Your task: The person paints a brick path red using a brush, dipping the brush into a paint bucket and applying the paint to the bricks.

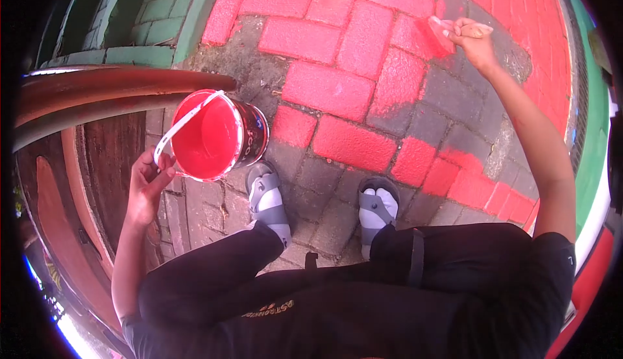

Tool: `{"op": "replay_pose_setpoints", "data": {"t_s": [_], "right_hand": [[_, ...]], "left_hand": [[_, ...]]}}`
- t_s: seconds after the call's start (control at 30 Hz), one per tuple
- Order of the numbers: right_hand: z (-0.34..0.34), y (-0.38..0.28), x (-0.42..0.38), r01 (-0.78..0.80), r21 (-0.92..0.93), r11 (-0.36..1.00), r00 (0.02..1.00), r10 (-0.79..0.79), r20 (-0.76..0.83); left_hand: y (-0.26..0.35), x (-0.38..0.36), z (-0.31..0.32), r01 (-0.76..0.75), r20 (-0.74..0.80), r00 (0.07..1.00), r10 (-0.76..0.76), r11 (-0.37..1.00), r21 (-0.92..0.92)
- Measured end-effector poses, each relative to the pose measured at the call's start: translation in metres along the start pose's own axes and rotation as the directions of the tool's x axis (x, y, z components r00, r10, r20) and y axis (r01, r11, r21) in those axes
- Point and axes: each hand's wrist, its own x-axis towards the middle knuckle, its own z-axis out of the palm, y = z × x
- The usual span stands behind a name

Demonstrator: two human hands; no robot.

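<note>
My left hand (150, 182) grips a paint bucket (255, 133) at its rim, beside the lower end of the white handle (185, 123). The bucket tilts toward me, and red paint (217, 132) coats its inside. Out at the upper right, my right hand (474, 42) is closed around the handle of a paintbrush (436, 37). The bristles, loaded with red, touch the paving where red paint meets bare grey bricks (457, 93).
Red-painted paving bricks (328, 89) spread ahead, with grey patches among them. My sandalled feet (269, 206) stand on unpainted bricks. A brown curved rail (123, 83) lies at the left, near the bucket. Green-painted steps (162, 18) rise at the upper left.
</note>
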Motion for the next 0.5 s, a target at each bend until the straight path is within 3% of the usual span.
{"op": "replay_pose_setpoints", "data": {"t_s": [0.1, 0.17, 0.2, 0.27, 0.3, 0.37, 0.4, 0.47, 0.5], "right_hand": [[0.012, -0.006, 0.0, -0.009, 0.046, 0.999, 0.997, 0.012, -0.076], [0.015, -0.01, 0.004, 0.181, -0.118, 0.976, 0.977, -0.192, -0.092], [0.018, -0.009, 0.007, 0.181, -0.129, 0.975, 0.977, -0.194, -0.091], [0.024, 0.0, 0.006, 0.11, 0.032, 0.993, 0.991, -0.112, 0.066], [0.025, 0.0, 0.004, 0.106, 0.008, 0.994, 0.993, -0.107, 0.054], [0.027, -0.006, 0.003, 0.117, 0.176, 0.978, 0.968, -0.152, 0.202], [0.018, -0.018, 0.005, 0.121, 0.16, 0.98, 0.97, -0.151, 0.192], [0.001, -0.044, 0.01, -0.064, -0.198, 0.978, 0.988, 0.09, 0.129], [-0.001, -0.012, 0.022, 0.005, -0.057, 0.998, 0.999, -0.002, 0.047]], "left_hand": [[-0.004, -0.001, -0.011, 0.053, 0.033, 0.998, -0.054, 0.998, 0.029], [-0.007, 0.003, -0.019, 0.17, 0.007, 0.985, -0.172, 0.979, 0.111], [-0.011, 0.004, -0.022, 0.165, 0.012, 0.986, -0.167, 0.981, 0.102], [-0.015, 0.01, -0.023, 0.119, -0.01, 0.993, -0.119, 0.989, 0.089], [-0.013, 0.013, -0.022, 0.09, -0.001, 0.996, -0.09, 0.996, 0.028], [-0.016, 0.018, -0.023, 0.032, -0.003, 0.999, -0.032, 0.999, 0.03], [-0.015, 0.021, -0.023, -0.006, -0.026, 1.0, 0.008, 0.999, 0.045], [-0.005, 0.025, -0.015, -0.011, -0.007, 1.0, 0.011, 1.0, 0.008], [-0.004, 0.028, -0.011, -0.02, -0.007, 1.0, 0.019, 0.999, -0.026]]}}
